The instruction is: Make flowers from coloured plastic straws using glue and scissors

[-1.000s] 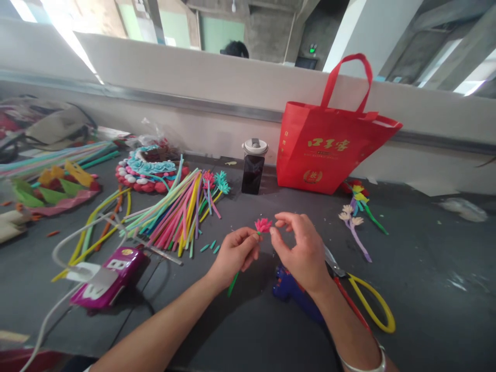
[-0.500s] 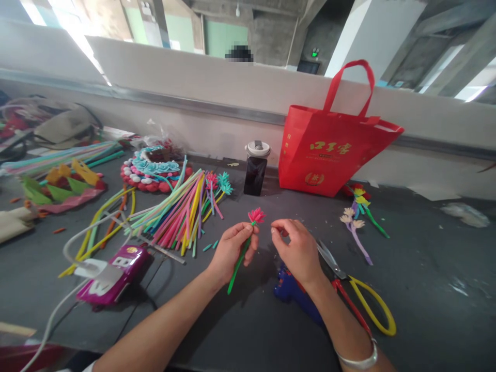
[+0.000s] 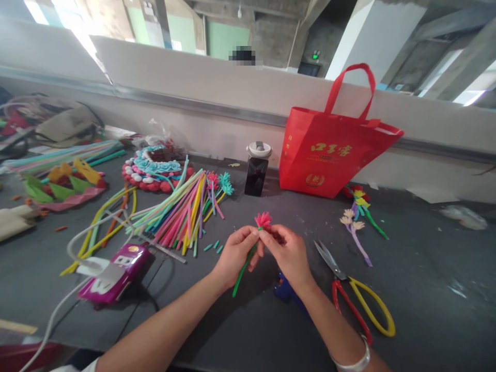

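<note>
Both of my hands meet over the dark table around a small craft flower (image 3: 263, 220) with a pink head and a green stem. My left hand (image 3: 236, 254) pinches the stem just under the head, and the stem's lower end sticks out below my fingers. The fingertips of my right hand (image 3: 289, 254) are closed against the stem right beside my left thumb. A blue glue gun (image 3: 283, 290) lies on the table, partly hidden under my right wrist.
Scissors (image 3: 354, 292) with red and yellow handles lie to the right. A fan of coloured pipe cleaners (image 3: 178, 212) and a purple device (image 3: 114, 271) with a white cable lie left. A dark bottle (image 3: 256, 171), a red bag (image 3: 333, 147) and finished flowers (image 3: 358, 217) stand behind.
My right hand has moved left from a small gap and now closes on the flower's stem beside my left hand. The scissors, earlier partly covered by my right hand, now show fully.
</note>
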Demonstrator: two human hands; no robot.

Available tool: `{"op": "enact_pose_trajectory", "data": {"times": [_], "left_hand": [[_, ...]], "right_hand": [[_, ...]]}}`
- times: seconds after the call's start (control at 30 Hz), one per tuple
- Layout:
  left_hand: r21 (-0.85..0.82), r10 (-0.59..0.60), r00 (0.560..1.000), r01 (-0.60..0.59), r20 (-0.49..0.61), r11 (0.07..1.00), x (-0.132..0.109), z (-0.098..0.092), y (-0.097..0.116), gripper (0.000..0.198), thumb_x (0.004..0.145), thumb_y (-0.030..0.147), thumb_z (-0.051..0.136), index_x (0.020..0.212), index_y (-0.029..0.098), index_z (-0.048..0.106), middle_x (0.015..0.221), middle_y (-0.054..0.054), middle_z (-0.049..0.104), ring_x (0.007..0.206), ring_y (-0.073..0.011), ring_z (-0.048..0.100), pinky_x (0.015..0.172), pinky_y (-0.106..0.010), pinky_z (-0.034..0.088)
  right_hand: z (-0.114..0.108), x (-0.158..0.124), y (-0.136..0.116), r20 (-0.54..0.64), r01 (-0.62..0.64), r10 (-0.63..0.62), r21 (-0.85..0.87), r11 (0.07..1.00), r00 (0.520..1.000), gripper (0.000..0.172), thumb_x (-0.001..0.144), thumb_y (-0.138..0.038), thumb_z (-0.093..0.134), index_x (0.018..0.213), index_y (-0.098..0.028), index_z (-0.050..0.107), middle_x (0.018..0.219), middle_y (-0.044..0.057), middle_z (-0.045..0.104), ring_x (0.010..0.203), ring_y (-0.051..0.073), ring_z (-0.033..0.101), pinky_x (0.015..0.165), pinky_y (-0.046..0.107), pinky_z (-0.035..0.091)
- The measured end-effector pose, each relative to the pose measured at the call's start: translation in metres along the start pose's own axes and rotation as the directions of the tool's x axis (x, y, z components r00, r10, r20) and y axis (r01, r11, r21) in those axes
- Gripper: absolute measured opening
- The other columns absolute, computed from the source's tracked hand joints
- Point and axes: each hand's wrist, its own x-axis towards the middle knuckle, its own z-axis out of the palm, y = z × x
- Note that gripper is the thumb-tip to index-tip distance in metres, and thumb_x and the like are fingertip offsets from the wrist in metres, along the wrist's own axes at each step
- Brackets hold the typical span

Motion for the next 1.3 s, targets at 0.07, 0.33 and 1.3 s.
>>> {"op": "enact_pose_trajectory", "data": {"times": [0.07,0.33,1.3], "left_hand": [[0.020,0.009,1.000,-0.009,-0.008,1.000,0.000,0.001,-0.002,0.029,0.086,0.043,0.064,0.078,0.018,0.053,0.058,0.004,0.058,0.033,-0.0057,0.040,0.031,-0.017,0.032],[-0.093,0.007,0.999,-0.012,-0.050,0.996,0.004,-0.006,-0.001,0.025,0.087,0.039,0.062,0.085,0.015,0.060,0.057,0.003,0.059,0.033,-0.0061,0.042,0.032,-0.018,0.033],[-0.156,0.140,0.958,-0.183,-0.249,0.971,0.012,-0.021,0.013,0.025,0.081,0.040,0.068,0.086,0.018,0.059,0.051,0.008,0.050,0.035,-0.0060,0.037,0.033,-0.017,0.030]], "right_hand": [[0.001,0.000,0.002,-0.033,-0.026,0.027,0.039,0.999,0.999,0.024,0.083,-0.041,0.066,0.082,-0.018,0.072,0.072,0.002,0.071,0.063,0.015,0.060,0.060,0.024,0.046],[-0.006,-0.011,-0.016,0.154,0.012,-0.043,0.194,0.981,0.987,0.020,0.086,-0.034,0.063,0.071,-0.020,0.065,0.058,-0.004,0.057,0.051,0.009,0.046,0.052,0.021,0.038],[0.032,0.022,0.013,0.537,0.337,0.003,-0.533,0.776,0.843,0.009,0.084,-0.021,0.063,0.087,-0.020,0.072,0.089,0.005,0.070,0.080,0.018,0.064,0.066,0.024,0.039]]}}
